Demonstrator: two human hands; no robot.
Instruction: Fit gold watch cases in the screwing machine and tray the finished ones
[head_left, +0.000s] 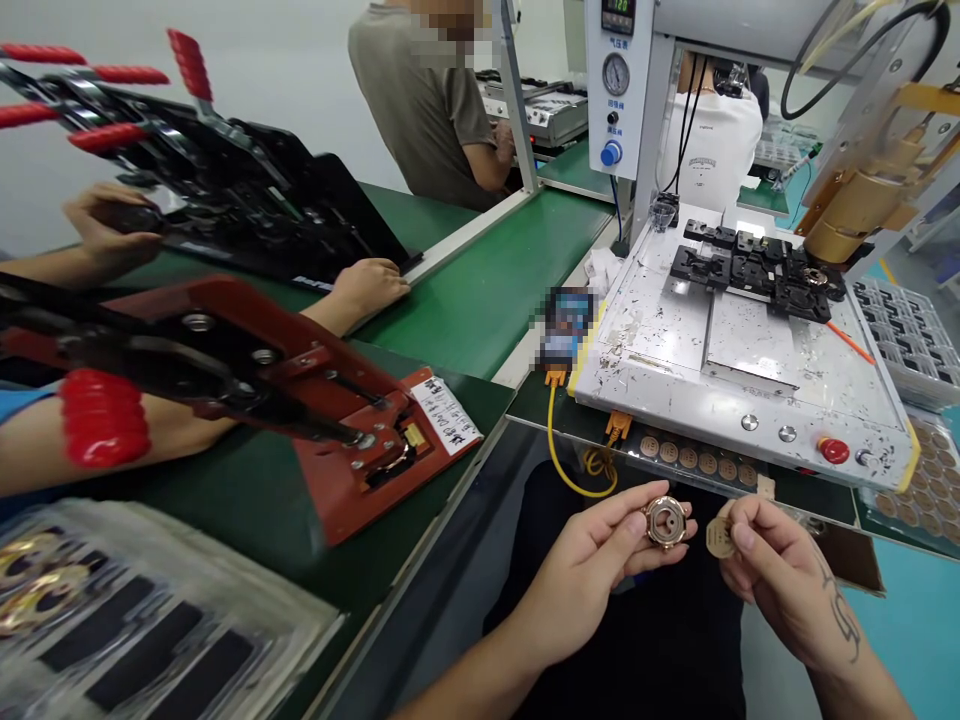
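- Rose-gold, round metal case (664, 523) sits in the left hand (592, 565), over the dark-clothed lap (637, 650), gripped between thumb and fingers, which hide its left edge.
- Right hand (776, 550) pinches a flat tan disc (718, 538), covering its right side; print too small to read.
- Rust-red metal press (232, 310) runs off the left edge.

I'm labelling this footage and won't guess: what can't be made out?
In the head view:
Markings on the tan disc: too small, part covered by the right hand.
Back of the metal case: turned away, in the left hand.
Small device: pixelated.
Lower-left tray: cut off by picture edges.
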